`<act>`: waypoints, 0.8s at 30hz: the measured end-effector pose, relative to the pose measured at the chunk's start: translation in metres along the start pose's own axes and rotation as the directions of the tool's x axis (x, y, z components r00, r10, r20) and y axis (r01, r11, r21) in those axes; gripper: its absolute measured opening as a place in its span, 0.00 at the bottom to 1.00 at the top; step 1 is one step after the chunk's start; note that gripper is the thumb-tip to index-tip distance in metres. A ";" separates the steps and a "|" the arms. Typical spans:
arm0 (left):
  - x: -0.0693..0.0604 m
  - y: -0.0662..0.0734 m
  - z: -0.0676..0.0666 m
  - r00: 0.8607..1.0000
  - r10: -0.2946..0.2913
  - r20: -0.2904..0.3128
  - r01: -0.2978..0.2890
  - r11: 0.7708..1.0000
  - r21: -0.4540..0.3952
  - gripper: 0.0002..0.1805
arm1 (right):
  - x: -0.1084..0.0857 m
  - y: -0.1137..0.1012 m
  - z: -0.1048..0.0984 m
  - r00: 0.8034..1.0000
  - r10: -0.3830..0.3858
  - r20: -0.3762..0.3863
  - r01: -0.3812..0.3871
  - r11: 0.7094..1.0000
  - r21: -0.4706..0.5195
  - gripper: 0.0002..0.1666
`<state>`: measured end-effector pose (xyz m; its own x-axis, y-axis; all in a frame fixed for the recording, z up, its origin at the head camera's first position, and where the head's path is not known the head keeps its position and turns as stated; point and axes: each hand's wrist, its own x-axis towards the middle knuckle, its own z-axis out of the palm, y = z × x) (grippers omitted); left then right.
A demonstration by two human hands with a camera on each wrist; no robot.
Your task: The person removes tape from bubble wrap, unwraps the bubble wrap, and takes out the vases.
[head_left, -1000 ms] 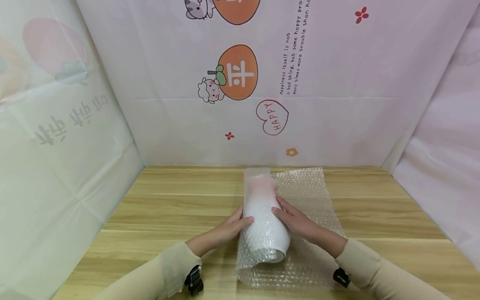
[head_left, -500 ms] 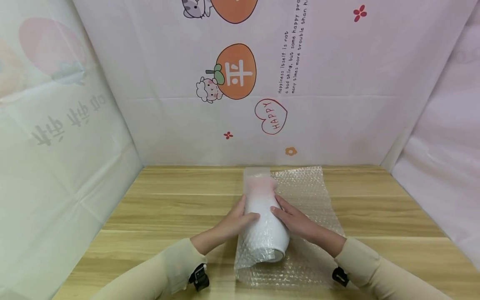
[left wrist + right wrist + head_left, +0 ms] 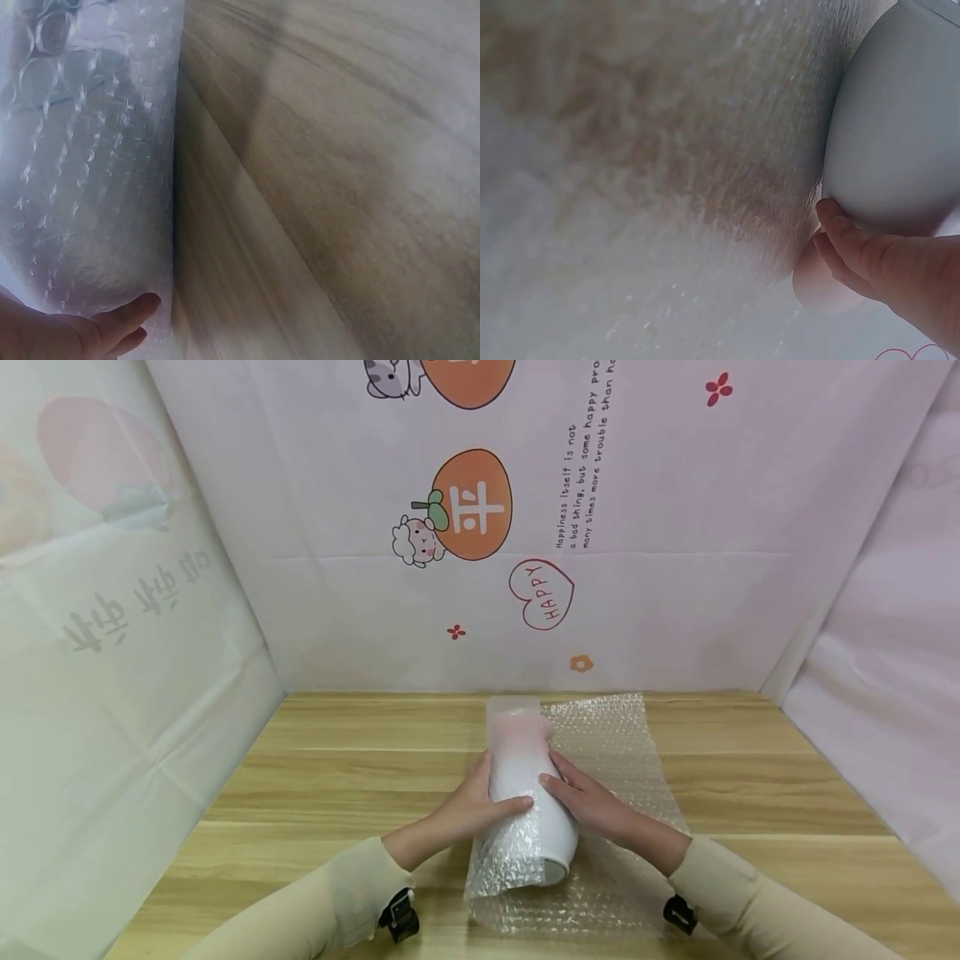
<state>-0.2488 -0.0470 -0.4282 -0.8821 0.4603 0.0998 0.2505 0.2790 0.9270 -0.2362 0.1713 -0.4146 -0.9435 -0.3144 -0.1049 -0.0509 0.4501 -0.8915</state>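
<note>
One vase (image 3: 557,828): lying on bubble wrap (image 3: 622,752) over the tabletop (image 3: 360,777), with a flap of it folded across the vase's left side.
Left hand (image 3: 476,803): fingers and thumb gripping the vase through the flap.
Right hand (image 3: 595,800): fingers and thumb gripping the vase's bare right side.
Vase handling: probably stiff, smooth, fragile, moderately heavy.
Bubble wrap: likely light, soft.
Vase body: judged the safest hold, sparing the neck.

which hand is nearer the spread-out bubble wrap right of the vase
The right hand, over the spread-out bubble wrap, at the bare side of the vase; the left hand is across the vase, on its wrapped side.
</note>
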 end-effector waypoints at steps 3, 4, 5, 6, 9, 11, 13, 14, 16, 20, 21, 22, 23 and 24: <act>-0.001 -0.001 -0.003 1.000 0.000 0.004 0.000 1.000 0.001 0.56 | 0.000 0.000 0.000 1.000 0.009 -0.001 -0.009 1.000 -0.007 0.43; -0.001 -0.001 -0.004 1.000 -0.002 0.006 0.002 1.000 0.000 0.56 | 0.000 0.000 0.000 1.000 0.013 -0.001 -0.013 1.000 -0.010 0.43; -0.001 -0.002 -0.005 1.000 -0.003 0.007 0.003 1.000 0.002 0.55 | 0.000 0.000 0.000 1.000 0.016 0.000 -0.016 1.000 -0.012 0.43; -0.002 -0.002 -0.007 1.000 -0.001 0.006 0.001 1.000 0.005 0.55 | 0.000 0.000 0.000 1.000 0.018 0.002 -0.018 1.000 -0.012 0.43; -0.004 -0.002 -0.011 1.000 -0.008 0.012 0.008 1.000 0.005 0.55 | -0.001 -0.001 0.000 1.000 0.021 0.005 -0.021 1.000 -0.019 0.44; -0.005 -0.002 -0.014 1.000 -0.013 0.017 0.013 1.000 0.001 0.55 | -0.002 -0.001 0.000 1.000 0.019 0.007 -0.019 1.000 -0.023 0.44; -0.006 -0.001 -0.017 0.999 -0.019 0.028 0.019 1.000 -0.021 0.56 | -0.002 -0.001 0.000 1.000 0.017 0.003 -0.017 1.000 -0.026 0.43; -0.007 -0.002 -0.019 0.999 -0.023 0.034 0.024 0.999 -0.029 0.56 | -0.002 -0.001 0.001 1.000 0.016 0.002 -0.016 1.000 -0.026 0.43; -0.008 -0.002 -0.021 0.998 -0.048 0.040 0.049 0.998 -0.031 0.57 | -0.002 -0.001 0.001 1.000 0.015 -0.004 -0.015 1.000 -0.024 0.43; -0.012 -0.004 -0.025 0.994 -0.101 0.045 0.102 0.995 -0.012 0.60 | -0.002 -0.002 0.001 1.000 0.017 -0.011 -0.018 0.999 -0.028 0.42; -0.012 -0.005 -0.026 0.992 -0.114 0.046 0.114 0.993 -0.006 0.61 | -0.001 -0.002 0.001 1.000 0.019 -0.014 -0.019 0.999 -0.032 0.42; -0.013 -0.005 -0.027 0.992 -0.120 0.048 0.120 0.993 -0.004 0.61 | -0.001 -0.002 0.001 1.000 0.021 -0.016 -0.021 0.999 -0.037 0.42; -0.013 -0.006 -0.028 0.991 -0.125 0.050 0.125 0.992 -0.003 0.61 | -0.001 -0.002 0.001 1.000 0.022 -0.018 -0.023 0.999 -0.040 0.42; -0.013 -0.007 -0.029 0.990 -0.129 0.051 0.129 0.992 -0.001 0.61 | -0.001 -0.002 0.001 1.000 0.024 -0.018 -0.025 0.999 -0.043 0.42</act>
<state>-0.2504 -0.0796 -0.4254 -0.8856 0.4627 -0.0391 0.1340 0.3353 0.9325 -0.2346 0.1696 -0.4129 -0.9503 -0.2881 -0.1181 -0.0417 0.4936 -0.8687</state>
